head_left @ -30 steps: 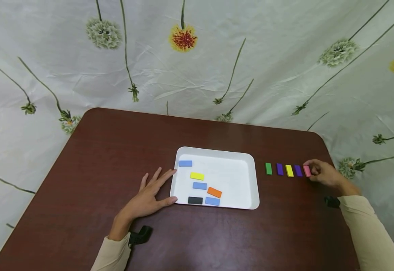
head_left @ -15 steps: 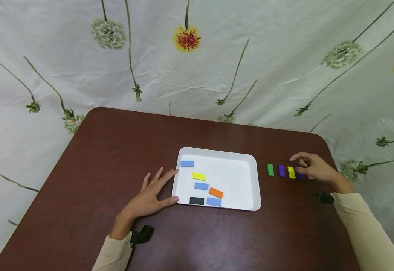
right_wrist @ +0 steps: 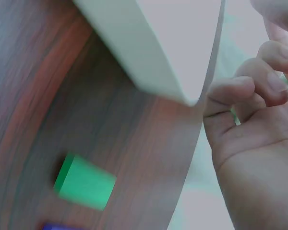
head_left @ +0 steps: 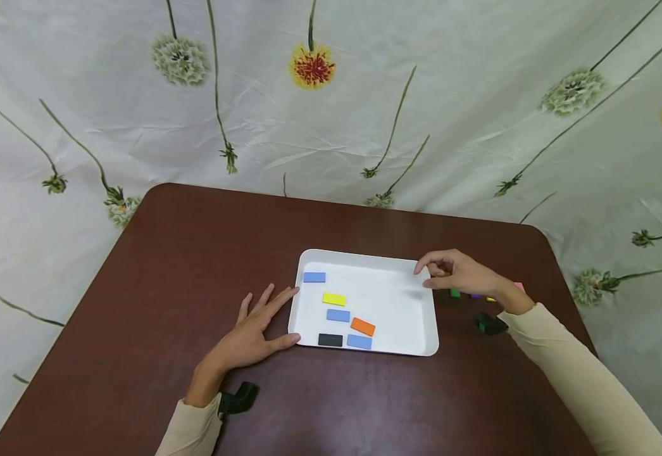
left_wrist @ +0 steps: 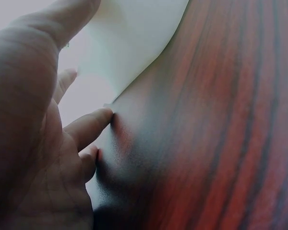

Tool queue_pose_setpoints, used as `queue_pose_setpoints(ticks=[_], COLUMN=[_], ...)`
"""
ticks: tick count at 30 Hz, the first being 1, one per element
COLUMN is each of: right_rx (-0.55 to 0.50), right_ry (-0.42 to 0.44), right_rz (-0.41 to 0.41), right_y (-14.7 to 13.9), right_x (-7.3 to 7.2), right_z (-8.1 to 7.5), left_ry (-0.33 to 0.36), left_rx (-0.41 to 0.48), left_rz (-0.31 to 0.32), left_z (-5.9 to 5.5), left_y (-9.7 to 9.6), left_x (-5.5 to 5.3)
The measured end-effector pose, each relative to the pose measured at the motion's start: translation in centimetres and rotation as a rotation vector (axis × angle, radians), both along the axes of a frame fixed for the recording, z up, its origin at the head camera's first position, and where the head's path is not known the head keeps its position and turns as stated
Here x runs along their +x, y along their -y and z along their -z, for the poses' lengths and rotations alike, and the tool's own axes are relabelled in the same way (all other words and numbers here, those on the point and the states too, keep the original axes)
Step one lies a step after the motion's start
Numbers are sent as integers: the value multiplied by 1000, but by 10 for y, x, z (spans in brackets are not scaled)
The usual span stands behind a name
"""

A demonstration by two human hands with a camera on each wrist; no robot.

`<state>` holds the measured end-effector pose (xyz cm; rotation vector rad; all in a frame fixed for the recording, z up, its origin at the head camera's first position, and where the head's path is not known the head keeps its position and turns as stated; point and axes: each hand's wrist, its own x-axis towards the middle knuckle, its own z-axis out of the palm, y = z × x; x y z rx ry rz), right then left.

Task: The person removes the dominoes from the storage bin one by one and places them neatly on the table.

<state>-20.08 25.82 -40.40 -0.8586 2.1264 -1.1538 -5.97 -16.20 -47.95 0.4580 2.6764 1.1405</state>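
Note:
A white tray [head_left: 390,310] holds three blue blocks [head_left: 338,316], a yellow block [head_left: 333,299], an orange block [head_left: 362,327] and a black block [head_left: 330,340], all lying flat. My left hand [head_left: 242,339] rests beside the tray with its fingers spread, index fingertip and thumb at the left rim. Above the tray's right rim hovers my right hand [head_left: 459,272], fingers loosely bent, nothing held. Right of the tray, a green block [right_wrist: 86,183], a purple block [right_wrist: 62,227] and a pink block [head_left: 519,287] show past that hand and forearm, which hide most of the row.
The dark brown table [head_left: 223,234] extends around the tray, its far edge meeting a floral cloth [head_left: 479,126]. Black wrist cameras sit under both wrists, the left one [head_left: 238,398] close to the tabletop.
My right hand has let go of the pink block, leaving it at the right end of the row, and moved left to the tray's edge. The left hand has stayed put.

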Motion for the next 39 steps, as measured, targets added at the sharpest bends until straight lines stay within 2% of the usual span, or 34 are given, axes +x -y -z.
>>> queue_pose_setpoints(ticks=[3,7,11,17,21,25,31,39], right_rx=[14,66,110,135,180,216,255,323], right_ry=[56,127,162,187,206,194,148,17], right_rz=[-107,-254,-325,-372,-409,-412,-389,-369], right_y=[24,51,74,96,104,107,106,106], right_x=[-1,3,11,19,23,25,29,36], right_z=[2,11,24,34,36,36,37,37], left_ry=[5,6,3,-3,-5,-8,-8,-17], left_rx=[1,1,-5,-1,-7,-9,-2,3], left_rz=[-5,-4,-4,-4,-4,-4,-2,1], left_z=[-1,-2,-2,-1,0,0,-2,-3], left_y=[0,0,1,1,1,0,0,-1], left_x=[0,0,0,1,0,0,0,0])
